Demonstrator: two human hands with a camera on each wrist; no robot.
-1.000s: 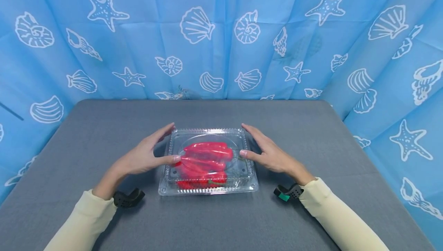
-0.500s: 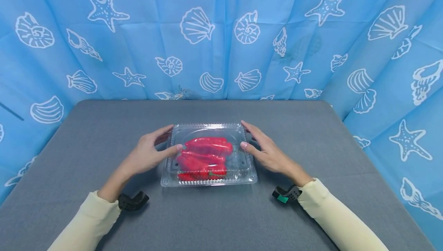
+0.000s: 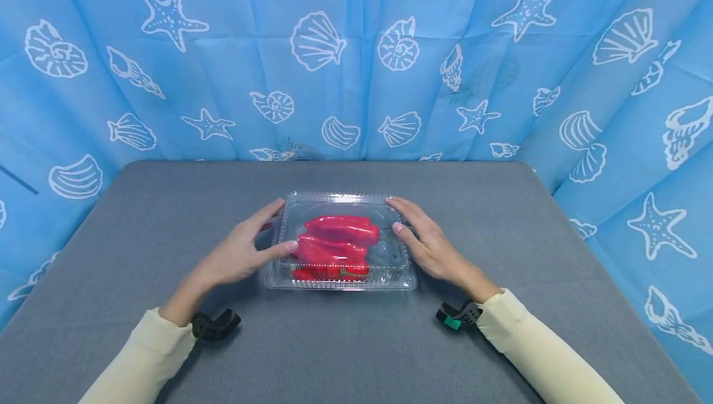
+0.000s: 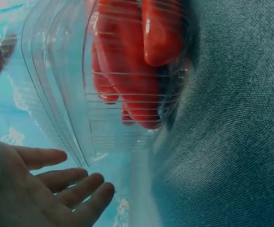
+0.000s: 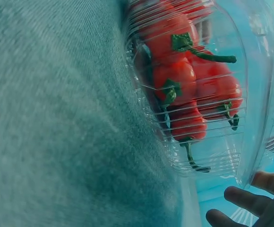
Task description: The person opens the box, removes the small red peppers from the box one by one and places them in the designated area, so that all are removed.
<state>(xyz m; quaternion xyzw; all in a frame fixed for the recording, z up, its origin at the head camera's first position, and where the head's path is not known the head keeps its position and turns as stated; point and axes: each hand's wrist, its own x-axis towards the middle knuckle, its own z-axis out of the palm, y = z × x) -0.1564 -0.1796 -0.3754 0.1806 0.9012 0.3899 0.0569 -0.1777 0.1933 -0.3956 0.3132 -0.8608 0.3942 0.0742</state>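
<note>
A clear plastic clamshell container [image 3: 390, 277] with its lid down stands on the table in the head view. Inside lie several long red peppers [image 3: 341, 228]; the right wrist view shows their green stems [image 5: 212, 57]. At the container's left side is my left hand [image 3: 238, 254], thumb tip over the lid edge and fingers extended towards the far corner. My right hand [image 3: 431, 246] flanks the opposite side, its thumb at the lid edge and fingertips near the far right corner. In the left wrist view the left fingers [image 4: 71, 181] spread loosely beside the container's corner.
Grey cloth covers the table [image 3: 345, 348], whose rounded far edge lies behind the container. A blue curtain [image 3: 356, 94] with white shells and starfish hangs behind it and along both sides. Black camera mounts [image 3: 216, 325] sit on both wrists.
The container has moved away from the person and slightly to the right between my hands. My left hand has shifted a little right; my right hand has hardly moved.
</note>
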